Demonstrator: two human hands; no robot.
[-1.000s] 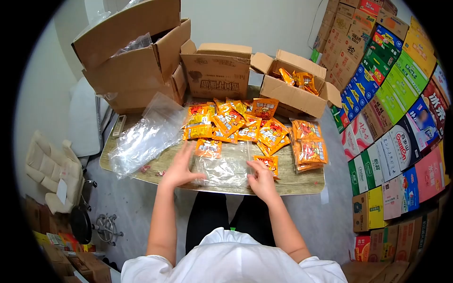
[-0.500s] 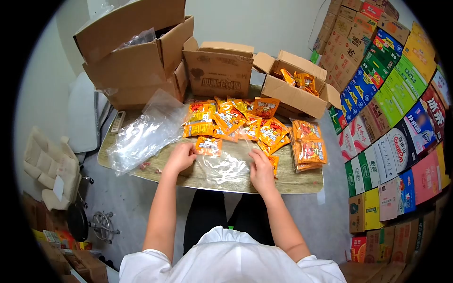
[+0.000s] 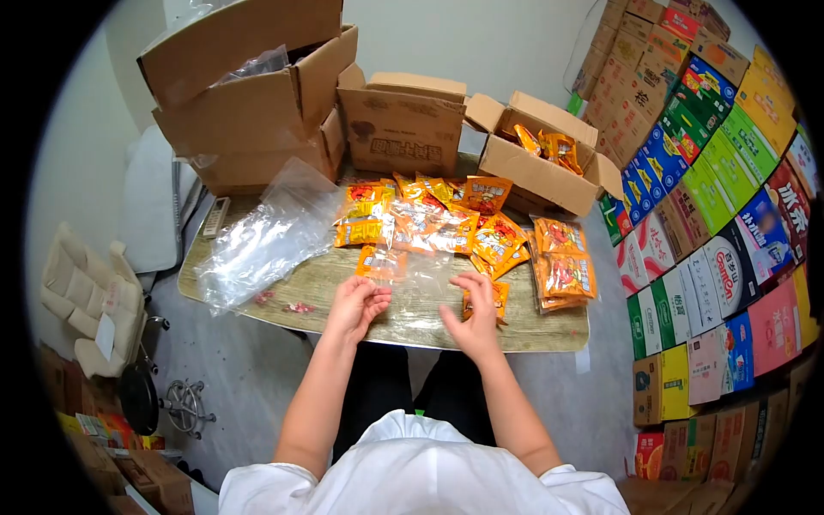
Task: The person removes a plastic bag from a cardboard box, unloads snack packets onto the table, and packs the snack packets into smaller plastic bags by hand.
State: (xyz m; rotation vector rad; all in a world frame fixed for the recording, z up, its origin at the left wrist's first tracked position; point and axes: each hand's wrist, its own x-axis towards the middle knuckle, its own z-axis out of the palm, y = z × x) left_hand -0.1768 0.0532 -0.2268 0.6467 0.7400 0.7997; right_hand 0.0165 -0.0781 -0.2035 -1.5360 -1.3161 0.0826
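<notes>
A thin clear plastic bag (image 3: 427, 273) spreads between my hands, its far part lying over the orange snack packets (image 3: 421, 213). My left hand (image 3: 359, 307) pinches the bag's near left edge between thumb and fingers. To the right, my right hand (image 3: 474, 319) is open, thumb and fingers apart, close to the bag's side. Just behind its fingers lies a single orange packet (image 3: 496, 300), partly covered. Another packet (image 3: 380, 262) sits beyond my left hand, at the near edge of the pile.
Flat clear bags (image 3: 266, 245) cover the table's left side, near a small white device (image 3: 216, 216). Filled clear bags of packets (image 3: 564, 266) lie at the right. Cardboard boxes (image 3: 403, 129) line the back; an open carton (image 3: 536, 167) holds more packets. Stacked cartons (image 3: 695, 223) rise at right.
The clear bag has shifted away from me, over the packets. My left hand has moved right and turned palm inward; my right hand has opened its fingers and let go of the bag's edge.
</notes>
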